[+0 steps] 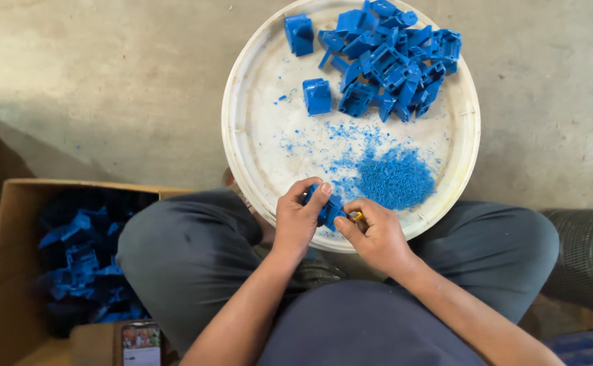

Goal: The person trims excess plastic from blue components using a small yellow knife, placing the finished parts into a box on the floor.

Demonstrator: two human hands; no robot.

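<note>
Fingers of the left hand (298,218) clenched a blue plastic part (328,209) over the round white tray (255,135), right hand (376,232) just beside it gripping a small yellow-handled tool (356,216).

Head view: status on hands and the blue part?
Left hand grips blue plastic part. Right hand holds small yellow tool against it. Over white round tray; shavings pile alongside. Nothing obstructing.

Parts (391,57) in tray (255,135); box (11,271) left
</note>
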